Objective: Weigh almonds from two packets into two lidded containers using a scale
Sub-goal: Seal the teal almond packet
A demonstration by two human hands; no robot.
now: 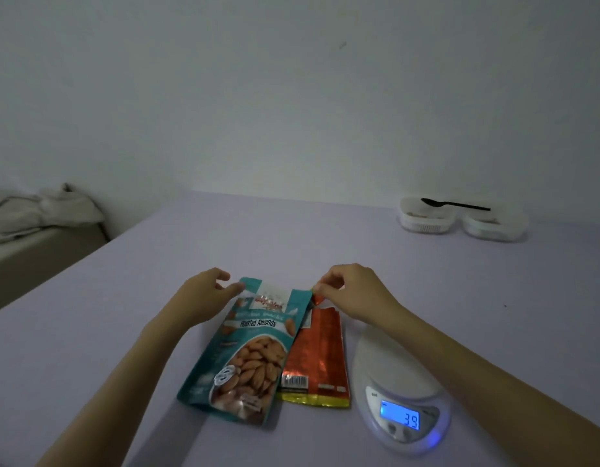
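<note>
Pinching the top corner of the orange foil packet, the right hand had its fingertips closed on the foil just where it met the teal packet, which lay partly over the orange one near the table's middle. The left hand sat at the teal packet's other top corner, thumb against the edge and fingers loosely curled — whether it actually gripped could not be told. Lifting either packet would likely have dragged its neighbour, and an unsealed mouth could have let almonds spill across the table. The right forearm crossed low over the scale. Nothing showed on its platform, yet the lit display read "39", with a small mark to the left that may have been a minus — weighing without zeroing would probably have thrown off every portion. The lidded containers stood side by side at the far right, well apart from both hands, with a black spoon resting across them. Legible print: "Roasted Almonds" on the teal packet; its red brand logo was blurred, and the orange packet showed only a barcode
</note>
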